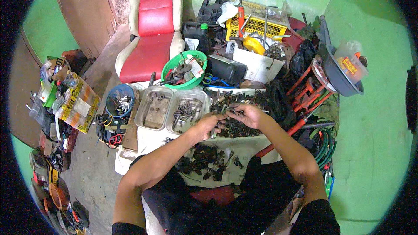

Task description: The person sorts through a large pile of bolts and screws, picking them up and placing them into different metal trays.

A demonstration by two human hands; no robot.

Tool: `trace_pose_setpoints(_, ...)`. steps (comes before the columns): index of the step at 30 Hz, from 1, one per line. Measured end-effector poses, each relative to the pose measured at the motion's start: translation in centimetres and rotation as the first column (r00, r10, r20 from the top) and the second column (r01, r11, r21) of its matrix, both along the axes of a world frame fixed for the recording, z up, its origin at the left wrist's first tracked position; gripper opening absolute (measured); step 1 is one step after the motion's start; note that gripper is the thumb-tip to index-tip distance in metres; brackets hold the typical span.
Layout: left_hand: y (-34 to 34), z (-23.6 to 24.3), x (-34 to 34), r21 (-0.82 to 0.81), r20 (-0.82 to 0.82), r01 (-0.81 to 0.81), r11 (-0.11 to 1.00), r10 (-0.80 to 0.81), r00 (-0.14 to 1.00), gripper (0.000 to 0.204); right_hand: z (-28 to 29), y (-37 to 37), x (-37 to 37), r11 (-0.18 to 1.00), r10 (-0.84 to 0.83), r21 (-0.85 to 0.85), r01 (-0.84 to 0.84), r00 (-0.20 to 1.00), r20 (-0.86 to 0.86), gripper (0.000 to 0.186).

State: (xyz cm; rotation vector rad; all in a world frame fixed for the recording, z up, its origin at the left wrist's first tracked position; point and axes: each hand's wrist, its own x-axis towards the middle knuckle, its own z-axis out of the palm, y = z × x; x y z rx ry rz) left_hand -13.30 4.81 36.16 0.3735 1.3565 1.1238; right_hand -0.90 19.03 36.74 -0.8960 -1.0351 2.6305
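My left hand and my right hand meet over a wide heap of small dark metal parts. The fingers of both hands are closed in pinches, close together; what is between them is too small and dark to name. Left of my hands, a clear plastic tub holds bolts and similar small pieces. Beside it, another clear tub has a few small round pieces on its dirty bottom. A second cluster of dark parts lies on the pale cloth nearer my lap.
A green basin of mixed items and a blue bowl of metal pieces stand beyond the tubs. Behind are a red and cream seat and a yellow crate. An orange metal stand and a grey basin are at right.
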Motion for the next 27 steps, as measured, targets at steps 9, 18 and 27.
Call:
trace_pose_setpoints(9,3.8,-3.2,0.2,-0.005,0.337,-0.275,0.961,0.26,0.905,0.021,-2.3,2.5,-0.5,0.996,0.078,0.026,-0.086,0.969,0.234,0.017)
trace_pose_setpoints(18,5.8,-4.0,-0.8,0.037,0.444,-0.411,0.911,0.354,0.823,0.031,-2.6,1.0,-0.4,0.942,0.305,0.014,-0.335,0.872,0.382,0.028)
trace_pose_setpoints(27,6.4,-2.7,-0.8,0.125,0.404,-0.572,0.811,0.485,0.776,0.034,-1.0,-2.2,-1.3,0.938,0.263,0.143,-0.316,0.917,0.3,0.03)
